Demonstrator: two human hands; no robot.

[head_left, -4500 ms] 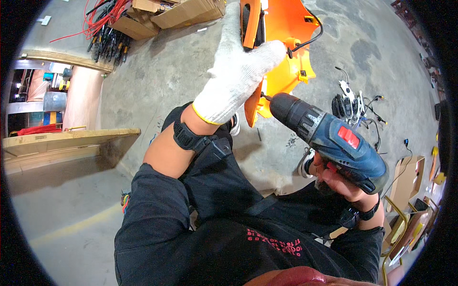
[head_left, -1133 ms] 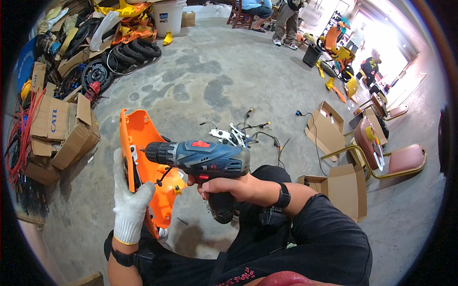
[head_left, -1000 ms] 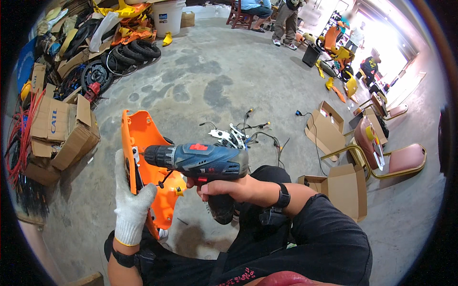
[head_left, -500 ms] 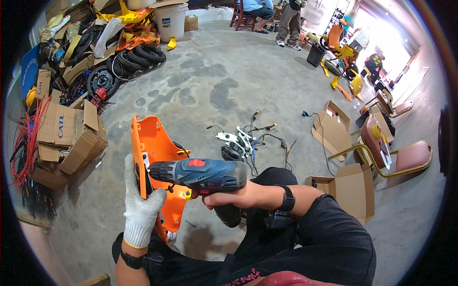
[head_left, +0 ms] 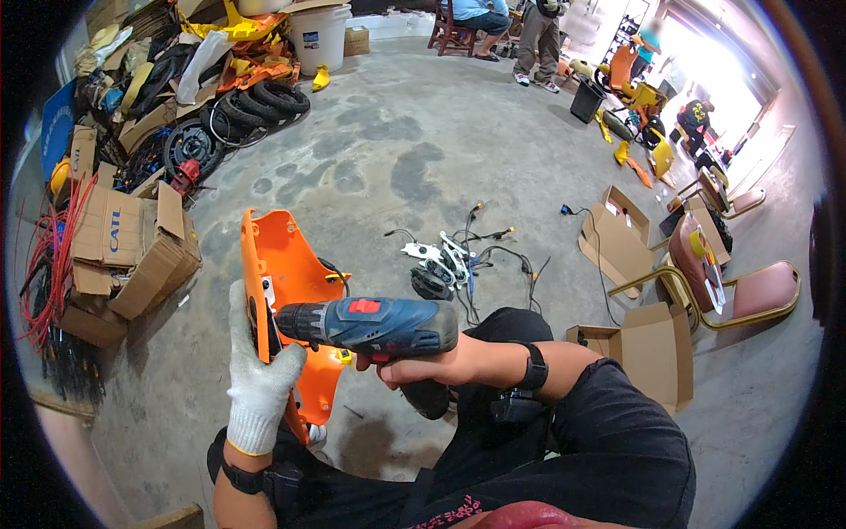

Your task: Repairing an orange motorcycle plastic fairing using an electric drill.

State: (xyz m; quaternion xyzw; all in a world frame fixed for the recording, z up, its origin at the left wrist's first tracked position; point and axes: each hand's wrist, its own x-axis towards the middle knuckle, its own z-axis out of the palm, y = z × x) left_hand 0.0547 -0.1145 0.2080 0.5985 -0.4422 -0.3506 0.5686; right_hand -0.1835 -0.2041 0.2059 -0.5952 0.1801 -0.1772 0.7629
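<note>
An orange plastic body panel (head_left: 295, 249) stands upright before me, its hollow side turned to the right. My left hand (head_left: 262, 379), in a white knit glove, is closed around the panel's left edge with the thumb on the inner side. My right hand (head_left: 423, 363) is bare and wrapped round the grip of a blue cordless drill (head_left: 379, 323) with a red switch on top. The drill lies level, its black chuck pointing left at a dark part inside the panel. The bit's tip is hidden. A short black cable runs out of the panel.
Ahead on the concrete floor lie white brackets with black cables (head_left: 441, 264). Open cardboard boxes (head_left: 648, 348) and a pink-seated chair (head_left: 762, 293) stand at right. Cartons (head_left: 123, 242), red wires (head_left: 44, 282) and tyres (head_left: 264, 104) crowd the left. Other people are farther back.
The drill and both hands keep nearly the same place against the panel. The whole view has shifted very slightly.
</note>
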